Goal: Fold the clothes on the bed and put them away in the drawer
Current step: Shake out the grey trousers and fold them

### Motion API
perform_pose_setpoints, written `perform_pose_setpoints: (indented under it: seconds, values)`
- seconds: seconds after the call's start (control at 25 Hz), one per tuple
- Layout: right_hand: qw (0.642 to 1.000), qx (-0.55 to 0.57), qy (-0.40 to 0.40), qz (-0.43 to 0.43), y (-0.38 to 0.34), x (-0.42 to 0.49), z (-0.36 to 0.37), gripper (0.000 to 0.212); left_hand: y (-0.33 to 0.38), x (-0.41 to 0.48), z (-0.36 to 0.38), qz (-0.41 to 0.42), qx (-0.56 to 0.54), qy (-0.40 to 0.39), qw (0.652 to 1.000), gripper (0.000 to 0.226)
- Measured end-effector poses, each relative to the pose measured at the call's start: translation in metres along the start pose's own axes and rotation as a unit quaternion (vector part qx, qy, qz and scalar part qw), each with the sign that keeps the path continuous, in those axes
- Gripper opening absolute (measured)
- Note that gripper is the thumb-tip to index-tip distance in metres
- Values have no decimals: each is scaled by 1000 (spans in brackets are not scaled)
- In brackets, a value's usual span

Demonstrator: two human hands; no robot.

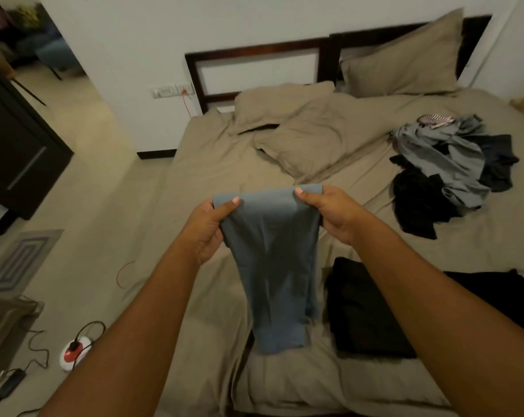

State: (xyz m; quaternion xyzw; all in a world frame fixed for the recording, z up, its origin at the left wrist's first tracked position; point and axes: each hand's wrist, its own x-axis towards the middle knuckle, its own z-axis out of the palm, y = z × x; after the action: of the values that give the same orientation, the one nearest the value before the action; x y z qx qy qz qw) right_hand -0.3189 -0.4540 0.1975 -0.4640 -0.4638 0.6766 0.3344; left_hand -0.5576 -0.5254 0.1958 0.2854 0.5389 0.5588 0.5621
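Observation:
A blue-grey garment [277, 266] hangs lengthwise above the bed [212, 164], its lower end touching the beige sheet. My left hand [208, 227] pinches its top left corner and my right hand [329, 212] pinches its top right corner. A folded black garment [366, 311] lies flat on the bed just right of it. Further right at the bed's far side sits a loose heap of grey and black clothes [447, 170], with a striped piece [435, 120] on top.
Beige pillows [299, 130] lie at the head of the bed, one [405, 61] propped on the dark headboard. A dark cabinet [17, 152] stands on the left. On the floor are a rug [20, 260], a power strip with cables [74, 352] and another black cloth [495, 293].

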Motion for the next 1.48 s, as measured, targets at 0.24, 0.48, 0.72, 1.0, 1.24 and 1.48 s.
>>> perform_pose_setpoints:
  seconds: [0.24,0.48,0.72,1.0,1.24,1.48]
  values:
    - [997,-23,27,-72,-114,-41,25,66,113,-53,22,121,41,21,992,38]
    - [997,18,65,-35,-135,-66,43,27,144,-67,20,98,88,68,989,38]
    - [989,-85,114,47,-110,-40,53,39,131,-23,-14,-17,254,97,962,44]
    - [988,8,151,-7,-133,56,87,39,156,76,-11,49,141,106,983,16]
    - [955,22,265,-131,-124,50,109,36,158,80,-28,152,44,166,973,35]
    - [955,-51,291,-23,109,-26,142,49,-59,-10,-131,36,26,209,977,32]
